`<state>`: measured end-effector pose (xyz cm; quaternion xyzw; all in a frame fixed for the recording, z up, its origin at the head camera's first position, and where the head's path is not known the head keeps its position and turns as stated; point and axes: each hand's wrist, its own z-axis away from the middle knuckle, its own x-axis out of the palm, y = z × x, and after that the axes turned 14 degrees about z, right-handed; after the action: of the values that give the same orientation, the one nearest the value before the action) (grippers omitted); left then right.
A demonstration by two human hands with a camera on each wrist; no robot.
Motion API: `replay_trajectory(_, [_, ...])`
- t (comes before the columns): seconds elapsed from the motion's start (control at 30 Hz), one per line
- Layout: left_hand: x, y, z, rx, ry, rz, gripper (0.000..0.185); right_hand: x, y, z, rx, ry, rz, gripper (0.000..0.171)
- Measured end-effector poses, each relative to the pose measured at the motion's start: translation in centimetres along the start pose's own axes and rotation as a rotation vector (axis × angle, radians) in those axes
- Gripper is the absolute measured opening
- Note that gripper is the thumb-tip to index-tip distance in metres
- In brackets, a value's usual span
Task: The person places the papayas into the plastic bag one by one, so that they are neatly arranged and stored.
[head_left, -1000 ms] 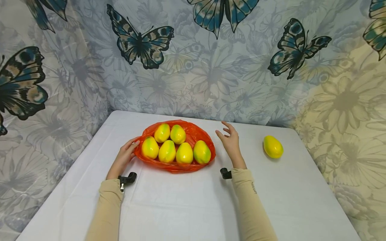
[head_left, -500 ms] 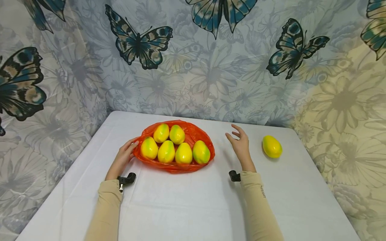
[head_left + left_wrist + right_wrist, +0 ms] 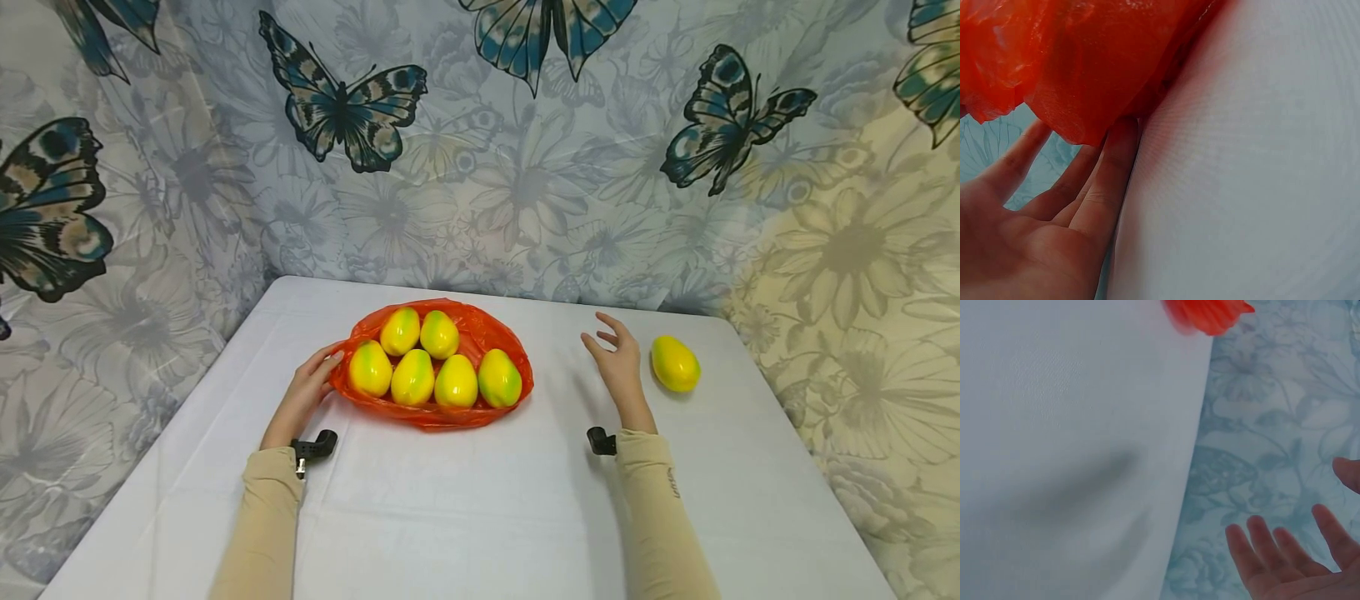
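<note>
In the head view, an opened-out red plastic bag (image 3: pixel 480 329) lies on the table, holding several glossy yellow, green-tinged mango-shaped fruits (image 3: pixel 413 377). My left hand (image 3: pixel 303 396) rests at the bag's left edge. Its extended fingers touch the red plastic (image 3: pixel 1094 62) from below in the left wrist view, and the fingertips are partly hidden by it. Over the table to the right of the bag, my right hand (image 3: pixel 618 367) is raised with fingers spread and holds nothing. A single yellow fruit (image 3: pixel 676 364) lies just right of that hand.
A white cloth (image 3: pixel 450 517) covers the table. Behind it and at both sides hangs a patterned backdrop with butterflies (image 3: pixel 343 108) and flowers. Each wrist carries a small black camera (image 3: pixel 602 442).
My right hand has moved right, away from the bag and closer to the single fruit. The left hand and the bag stay in place.
</note>
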<state>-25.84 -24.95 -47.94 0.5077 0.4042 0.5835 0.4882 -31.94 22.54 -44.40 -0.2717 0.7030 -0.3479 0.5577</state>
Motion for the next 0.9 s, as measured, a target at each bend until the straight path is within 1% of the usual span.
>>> replay_trajectory(0.2, [0.1, 0.0, 0.0, -0.006, 0.002, 0.000, 0.059, -1.2, 0.7, 0.1, 0.030, -0.002, -0.003, 0.054])
replay_trajectory(0.33, [0.0, -0.1, -0.2, 0.002, -0.002, -0.002, 0.060, -2.0, 0.9, 0.2, 0.059, 0.009, 0.000, 0.055])
replay_trajectory(0.47, [-0.5, -0.8, -0.7, 0.012, -0.001, 0.007, 0.060, -2.7, 1.2, 0.2, 0.070, 0.030, 0.007, 0.055])
replay_trajectory(0.63, [-1.1, -1.9, -1.6, 0.017, 0.010, 0.007, 0.063, -3.7, 1.5, 0.2, 0.061, 0.072, 0.027, 0.054])
replay_trajectory(0.9, [-1.3, -2.1, -1.7, 0.031, 0.014, -0.005, 0.066, -5.7, 2.0, 0.2, 0.089, 0.124, 0.098, 0.053])
